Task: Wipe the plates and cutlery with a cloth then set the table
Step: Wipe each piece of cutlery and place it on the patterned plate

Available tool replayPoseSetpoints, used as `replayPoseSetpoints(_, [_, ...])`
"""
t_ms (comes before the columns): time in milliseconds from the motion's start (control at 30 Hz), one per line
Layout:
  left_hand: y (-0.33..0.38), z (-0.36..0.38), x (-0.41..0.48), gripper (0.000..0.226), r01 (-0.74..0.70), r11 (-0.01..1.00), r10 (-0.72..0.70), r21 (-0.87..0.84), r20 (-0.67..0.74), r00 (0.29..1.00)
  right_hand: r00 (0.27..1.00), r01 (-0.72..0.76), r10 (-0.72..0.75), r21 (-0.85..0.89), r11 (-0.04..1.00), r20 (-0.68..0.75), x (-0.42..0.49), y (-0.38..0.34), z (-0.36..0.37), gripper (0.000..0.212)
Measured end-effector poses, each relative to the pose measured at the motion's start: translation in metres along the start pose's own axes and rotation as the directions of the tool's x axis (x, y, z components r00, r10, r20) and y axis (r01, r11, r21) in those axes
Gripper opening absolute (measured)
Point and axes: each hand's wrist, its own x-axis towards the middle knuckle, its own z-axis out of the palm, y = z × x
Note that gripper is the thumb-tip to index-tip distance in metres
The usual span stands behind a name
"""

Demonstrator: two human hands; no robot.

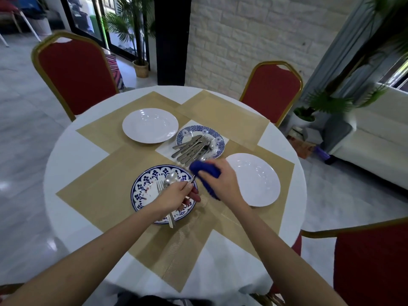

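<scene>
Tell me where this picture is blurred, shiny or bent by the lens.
Head view: the blue cloth in the right hand, on the utensil held by the left hand, is smeared by motion; both white plates carry small glints; the wide lens bows the red chair at the left edge.

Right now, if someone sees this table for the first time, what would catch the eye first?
Near the middle, the right hand holds a bright blue cloth against a utensil that the left hand grips above a blue floral plate. Behind them, a pile of cutlery lies on a second patterned plate.
</scene>
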Motion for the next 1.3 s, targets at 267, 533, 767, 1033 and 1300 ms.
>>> replayPoseSetpoints(267, [-0.007,-0.011,-0.009,0.033,-0.017,0.991,0.000,0.134,0.128,0.992,0.977,-0.212,0.213,0.081,0.974,-0.011,0.020,0.007,-0.009,0.022])
replayPoseSetpoints(533, [-0.019,-0.002,0.003,0.028,-0.280,0.558,0.721,0.781,-0.288,0.631,0.813,-0.436,0.561,0.474,0.765,-0.158,0.016,0.010,0.000,0.028])
replayPoseSetpoints(767, [0.002,0.023,-0.005,0.024,-0.108,0.976,0.179,0.189,-0.419,0.890,0.629,-0.563,0.777,0.701,0.437,0.021,0.002,0.006,0.031,0.033])
replayPoseSetpoints(1033, [0.005,-0.010,0.014,0.027,-0.145,0.966,0.019,-0.212,-0.503,0.864,0.703,-0.656,0.639,0.634,0.410,0.313,-0.020,-0.007,0.033,0.033])
replayPoseSetpoints(1300, [0.006,-0.020,0.002,0.031,-0.091,0.994,0.105,0.058,-0.323,0.941,0.933,-0.310,0.355,0.373,0.875,-0.057,0.000,-0.017,0.014,0.024])
